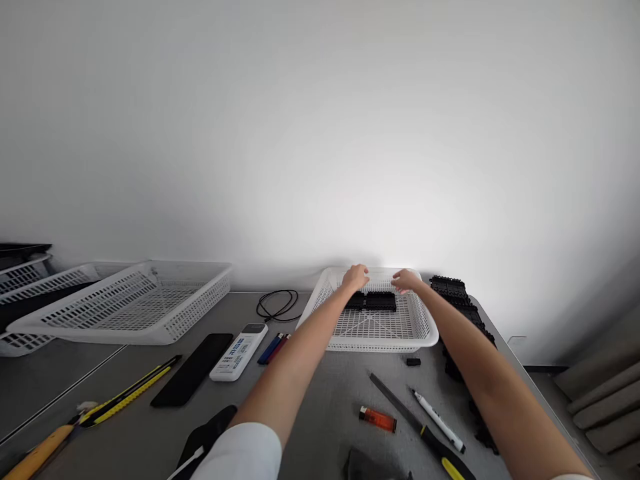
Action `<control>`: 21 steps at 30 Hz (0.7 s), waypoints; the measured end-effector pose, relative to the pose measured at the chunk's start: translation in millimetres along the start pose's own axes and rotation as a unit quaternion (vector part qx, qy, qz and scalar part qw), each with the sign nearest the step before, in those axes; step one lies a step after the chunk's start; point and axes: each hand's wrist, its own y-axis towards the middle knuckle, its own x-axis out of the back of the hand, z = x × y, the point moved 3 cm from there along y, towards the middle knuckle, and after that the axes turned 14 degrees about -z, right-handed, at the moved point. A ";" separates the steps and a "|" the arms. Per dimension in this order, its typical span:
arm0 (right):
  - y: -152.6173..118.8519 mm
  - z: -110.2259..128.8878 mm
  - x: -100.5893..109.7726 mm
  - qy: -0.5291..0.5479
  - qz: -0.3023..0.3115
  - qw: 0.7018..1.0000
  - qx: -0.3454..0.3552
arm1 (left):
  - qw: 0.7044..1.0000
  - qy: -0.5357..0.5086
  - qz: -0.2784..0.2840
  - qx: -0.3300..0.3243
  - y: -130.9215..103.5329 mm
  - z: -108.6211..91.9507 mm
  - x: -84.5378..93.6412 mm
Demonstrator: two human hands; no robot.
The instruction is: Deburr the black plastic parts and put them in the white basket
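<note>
Over the far part of a white plastic basket (373, 347), both of my hands reach in with bent fingers. My left hand (356, 277) is at the upper left, its thumb and fingers apart and nothing visible between them. Facing it from the right side, my right hand (406, 281) also has its fingers apart and holds nothing that I can see. Just below the hands, two black ribbed plastic pieces (381, 301) lie side by side on the basket floor. My left wrist partly covers the left piece.
More black ribbed pieces (449, 287) line the table's right edge. In front lie a file (400, 403), white marker (439, 421), orange lighter (378, 419) and small black piece (413, 362). Leftward are a white remote-like box (239, 353), black slab (193, 370), yellow cutter (131, 393) and another basket (165, 335).
</note>
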 end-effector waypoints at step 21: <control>-478.4 -237.0 28.8 0.045 -0.465 0.882 0.057 | 0.898 -0.313 0.190 0.243 -444.2 121.6 101.3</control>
